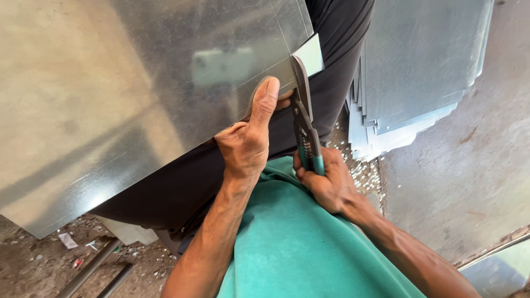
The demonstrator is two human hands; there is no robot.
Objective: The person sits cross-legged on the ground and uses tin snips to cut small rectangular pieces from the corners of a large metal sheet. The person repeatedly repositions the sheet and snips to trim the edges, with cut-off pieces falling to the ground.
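Note:
A large shiny metal sheet (138,94) lies across my lap. My left hand (248,138) grips its near edge, thumb pressed flat on top. My right hand (326,179) is closed around the green handles of tin snips (303,118). The snips' dark blades point away from me and bite into the sheet's right edge. A small corner piece (310,54) of the sheet stands to the right of the blades.
A stack of cut metal sheets (419,66) lies on the concrete floor to the right. Small metal scraps (361,171) litter the ground beside my leg. Two dark rods (91,267) lie on the dirt at lower left. Another sheet's edge (497,265) shows at lower right.

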